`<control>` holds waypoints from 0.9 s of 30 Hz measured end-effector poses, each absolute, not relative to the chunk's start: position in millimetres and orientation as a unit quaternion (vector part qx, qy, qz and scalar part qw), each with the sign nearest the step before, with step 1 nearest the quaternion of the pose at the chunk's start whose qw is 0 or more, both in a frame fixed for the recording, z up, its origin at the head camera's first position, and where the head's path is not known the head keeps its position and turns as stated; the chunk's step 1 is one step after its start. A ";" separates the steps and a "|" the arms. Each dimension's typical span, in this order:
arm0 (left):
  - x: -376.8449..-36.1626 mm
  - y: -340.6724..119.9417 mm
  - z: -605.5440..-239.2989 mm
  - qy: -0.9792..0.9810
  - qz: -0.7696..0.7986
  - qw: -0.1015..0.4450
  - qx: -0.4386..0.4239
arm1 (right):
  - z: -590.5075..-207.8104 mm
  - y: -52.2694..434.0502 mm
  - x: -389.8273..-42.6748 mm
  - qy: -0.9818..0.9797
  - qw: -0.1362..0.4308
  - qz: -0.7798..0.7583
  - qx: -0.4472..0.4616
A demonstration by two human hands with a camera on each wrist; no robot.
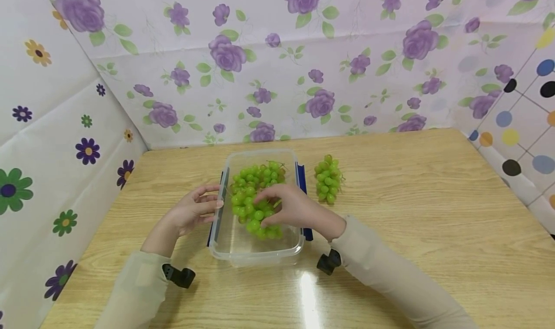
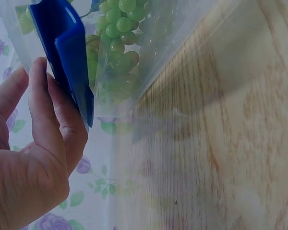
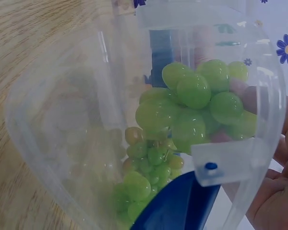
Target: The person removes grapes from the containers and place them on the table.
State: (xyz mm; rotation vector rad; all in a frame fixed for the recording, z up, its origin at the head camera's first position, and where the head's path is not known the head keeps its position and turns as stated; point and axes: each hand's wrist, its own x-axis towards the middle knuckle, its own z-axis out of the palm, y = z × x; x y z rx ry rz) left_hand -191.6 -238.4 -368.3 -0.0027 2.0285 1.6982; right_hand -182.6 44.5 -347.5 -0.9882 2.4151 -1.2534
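Note:
A clear plastic container with blue side latches stands on the wooden table. Green grapes fill its far half. My right hand reaches into it and grips a bunch of these grapes; in the right wrist view the grapes press against the container wall with my fingers behind them. My left hand rests with straight fingers on the container's left side. In the left wrist view its fingers lie against the blue latch.
A second, smaller bunch of green grapes lies on the table just right of the container. Flower-patterned sheets wall the table at the back and left, and a dotted one at the right.

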 end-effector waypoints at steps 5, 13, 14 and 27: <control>-191.4 -238.1 -367.4 0.745 0.621 0.244 -0.001 | -344.7 47.9 -180.5 0.826 0.115 -0.438 -0.335; -190.5 -238.5 -366.3 0.746 0.619 0.246 0.001 | -341.4 53.0 -178.5 0.825 0.123 -0.456 -0.311; -190.4 -238.5 -366.6 0.746 0.619 0.246 0.002 | -341.3 53.9 -178.2 0.824 0.124 -0.460 -0.308; -190.4 -239.2 -369.3 0.749 0.617 0.242 0.004 | -340.4 60.5 -176.6 0.815 0.113 -0.484 -0.298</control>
